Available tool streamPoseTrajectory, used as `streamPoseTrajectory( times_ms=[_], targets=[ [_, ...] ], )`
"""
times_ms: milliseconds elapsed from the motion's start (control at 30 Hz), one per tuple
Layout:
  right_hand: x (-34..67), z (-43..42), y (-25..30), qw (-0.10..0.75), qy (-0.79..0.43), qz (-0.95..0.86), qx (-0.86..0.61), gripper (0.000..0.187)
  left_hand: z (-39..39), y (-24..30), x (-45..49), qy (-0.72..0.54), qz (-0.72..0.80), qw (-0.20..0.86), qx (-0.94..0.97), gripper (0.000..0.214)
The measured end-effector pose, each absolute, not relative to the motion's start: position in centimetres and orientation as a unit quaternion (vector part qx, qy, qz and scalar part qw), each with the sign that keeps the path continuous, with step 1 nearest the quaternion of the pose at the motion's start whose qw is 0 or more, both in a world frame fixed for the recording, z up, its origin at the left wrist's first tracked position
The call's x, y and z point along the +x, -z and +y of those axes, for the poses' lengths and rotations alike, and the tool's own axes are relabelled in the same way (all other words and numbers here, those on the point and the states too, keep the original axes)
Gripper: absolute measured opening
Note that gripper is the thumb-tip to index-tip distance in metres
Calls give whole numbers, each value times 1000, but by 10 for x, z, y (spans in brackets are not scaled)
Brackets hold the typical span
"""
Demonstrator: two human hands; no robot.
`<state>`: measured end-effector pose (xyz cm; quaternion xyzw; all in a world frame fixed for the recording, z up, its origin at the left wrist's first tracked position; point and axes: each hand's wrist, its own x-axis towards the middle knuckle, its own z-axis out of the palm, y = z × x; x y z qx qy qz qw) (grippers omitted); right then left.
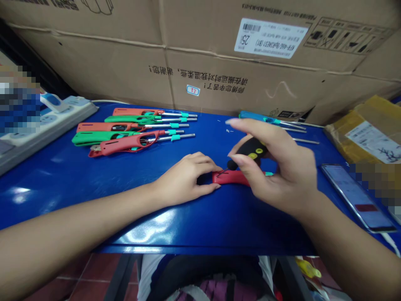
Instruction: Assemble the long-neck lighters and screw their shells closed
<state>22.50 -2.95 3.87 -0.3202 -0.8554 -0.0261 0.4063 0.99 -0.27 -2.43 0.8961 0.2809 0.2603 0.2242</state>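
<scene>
A red gas lighter (233, 177) lies flat on the blue table, its far end hidden behind my right hand. My left hand (191, 177) pinches the lighter's near end between thumb and fingers. In my right hand (282, 163) is a black and yellow screwdriver (250, 152), gripped by its handle. Its thin shaft slants down to the left, and the tip meets the red body close to my left fingertips. Several tiny screws (228, 131) lie on the table beyond my right hand.
Red and green lighters (131, 144) lie in a row at the back left. Blue lighters (260, 117) rest behind my right hand. A power strip (46, 121) stands left; a phone (357, 198) and taped parcel (369, 129) are right. A large cardboard box (200, 54) walls the back.
</scene>
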Motion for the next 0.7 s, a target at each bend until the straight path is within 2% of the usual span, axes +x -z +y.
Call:
streamPoseTrajectory(
  times_ms=[100, 200, 267, 433, 600, 633, 700],
  targets=[
    [227, -29, -38, 433, 66, -837, -328, 33, -3, 24, 10, -261, 282, 222, 896, 27],
    [228, -30, -38, 411, -70, -839, -351, 48, -3, 25, 10, -260, 287, 229, 893, 27],
    [229, -29, -38, 395, -105, -844, -346, 54, -3, 25, 10, -260, 289, 231, 892, 27],
    [229, -26, -38, 432, 55, -836, -334, 35, -3, 27, 9, -261, 282, 218, 897, 27],
    [231, -30, -38, 384, -131, -849, -339, 54, -3, 25, 9, -262, 285, 233, 892, 27],
    [231, -30, -39, 379, -142, -854, -328, 54, -3, 25, 10, -261, 286, 233, 892, 26],
    [230, -30, -39, 386, -86, -868, -301, 47, -3, 25, 10, -259, 288, 229, 893, 24]
  ],
)
